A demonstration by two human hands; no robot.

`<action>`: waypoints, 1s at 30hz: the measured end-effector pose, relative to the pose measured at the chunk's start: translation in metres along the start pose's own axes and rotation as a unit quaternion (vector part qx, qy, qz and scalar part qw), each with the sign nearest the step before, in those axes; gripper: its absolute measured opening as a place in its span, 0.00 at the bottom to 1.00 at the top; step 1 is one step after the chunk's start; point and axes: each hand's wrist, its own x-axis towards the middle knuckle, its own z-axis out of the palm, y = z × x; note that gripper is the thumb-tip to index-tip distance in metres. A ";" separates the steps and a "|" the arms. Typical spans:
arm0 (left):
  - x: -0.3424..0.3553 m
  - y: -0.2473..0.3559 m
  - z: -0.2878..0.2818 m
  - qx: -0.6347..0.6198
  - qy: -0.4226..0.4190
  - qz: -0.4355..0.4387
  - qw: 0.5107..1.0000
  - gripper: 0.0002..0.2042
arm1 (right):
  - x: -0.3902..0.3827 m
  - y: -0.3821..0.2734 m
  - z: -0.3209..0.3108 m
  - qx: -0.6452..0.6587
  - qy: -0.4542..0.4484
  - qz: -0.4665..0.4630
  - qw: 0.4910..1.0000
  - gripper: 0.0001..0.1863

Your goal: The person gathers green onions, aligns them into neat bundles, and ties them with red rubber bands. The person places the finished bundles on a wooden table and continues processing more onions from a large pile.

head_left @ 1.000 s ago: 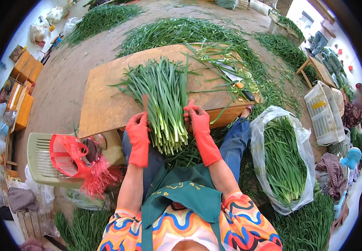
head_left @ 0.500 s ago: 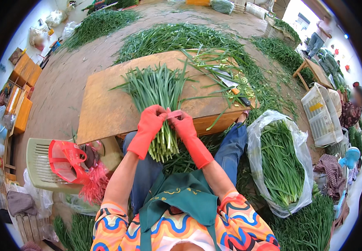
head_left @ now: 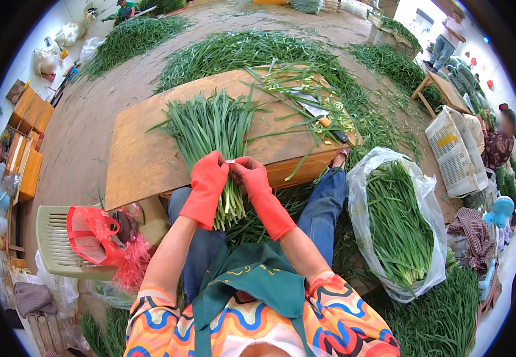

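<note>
While the left hand (head_left: 209, 178) and right hand (head_left: 252, 177), both in red gloves, close around it, the bundle of green chives (head_left: 213, 128) lies mid-frame, pale cut ends overhanging the wooden table (head_left: 145, 160) edge. Bare board spreads left of the bundle; a knife (head_left: 317, 113) lies upper right.

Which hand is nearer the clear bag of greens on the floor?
Right. The right hand grips the bundle of greens at the table edge, on the side toward the clear bag. The left hand grips the same bundle on its far side, farther from the bag.
</note>
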 end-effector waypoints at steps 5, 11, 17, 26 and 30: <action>-0.003 -0.001 0.001 0.000 0.030 -0.020 0.999 0.09 | -0.007 0.004 -0.001 -0.028 -0.047 -0.061 0.997 0.06; -0.012 0.018 0.009 -0.074 0.035 0.014 0.997 0.12 | 0.021 0.004 -0.027 -0.042 -0.087 0.033 0.995 0.08; -0.014 -0.006 -0.005 -0.140 0.078 0.051 0.986 0.08 | 0.011 -0.014 0.009 -0.034 -0.106 0.025 0.994 0.07; -0.018 -0.002 -0.015 -0.313 0.024 -0.014 0.949 0.02 | -0.003 -0.056 0.016 -0.069 -0.078 -0.033 0.994 0.04; -0.034 -0.014 -0.030 -0.331 0.106 -0.035 0.937 0.21 | 0.010 -0.044 0.019 -0.096 -0.089 -0.070 0.989 0.03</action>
